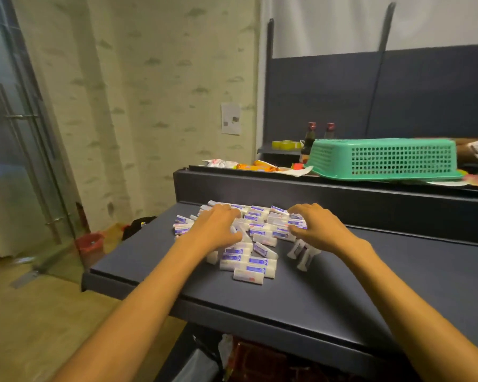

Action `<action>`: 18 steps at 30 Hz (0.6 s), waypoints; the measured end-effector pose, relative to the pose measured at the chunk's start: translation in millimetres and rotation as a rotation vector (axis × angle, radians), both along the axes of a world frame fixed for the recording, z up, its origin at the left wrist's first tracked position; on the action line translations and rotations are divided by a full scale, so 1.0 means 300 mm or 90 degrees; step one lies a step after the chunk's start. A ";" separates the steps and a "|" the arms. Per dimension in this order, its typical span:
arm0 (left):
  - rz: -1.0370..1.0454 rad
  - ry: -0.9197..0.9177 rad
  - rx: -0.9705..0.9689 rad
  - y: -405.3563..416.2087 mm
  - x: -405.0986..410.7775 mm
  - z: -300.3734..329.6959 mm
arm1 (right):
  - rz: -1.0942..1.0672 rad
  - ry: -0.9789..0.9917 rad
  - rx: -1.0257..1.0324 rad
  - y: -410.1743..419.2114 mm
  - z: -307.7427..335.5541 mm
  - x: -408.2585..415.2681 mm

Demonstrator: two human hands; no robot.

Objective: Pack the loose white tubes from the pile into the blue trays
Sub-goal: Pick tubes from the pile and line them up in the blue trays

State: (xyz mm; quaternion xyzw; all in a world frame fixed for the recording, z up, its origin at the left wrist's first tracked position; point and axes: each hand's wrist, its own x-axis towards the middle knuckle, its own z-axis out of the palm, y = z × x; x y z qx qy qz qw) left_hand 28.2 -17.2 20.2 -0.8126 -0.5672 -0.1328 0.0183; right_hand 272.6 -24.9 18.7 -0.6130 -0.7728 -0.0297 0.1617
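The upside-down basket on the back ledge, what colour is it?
Green, a perforated plastic basket, clearest in the head view.

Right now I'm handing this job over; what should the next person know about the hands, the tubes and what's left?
Left hand: fingers curled down onto the left of the pile of white tubes; whether it has a grip on any is unclear.
Right hand: same on the right edge, fingers curled over the tubes.
All tubes lie loose on the dark table. No blue trays are in view.
Done: nothing packed that shows.
Left: find the trays, then pack the whole pile.
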 end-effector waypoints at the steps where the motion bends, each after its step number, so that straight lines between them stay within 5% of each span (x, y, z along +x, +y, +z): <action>1: -0.018 -0.002 -0.003 0.035 0.011 -0.005 | -0.012 -0.001 0.003 0.012 -0.004 -0.001; 18: -0.316 0.003 -0.092 0.318 0.094 -0.066 | -0.224 0.011 0.016 0.027 -0.042 -0.044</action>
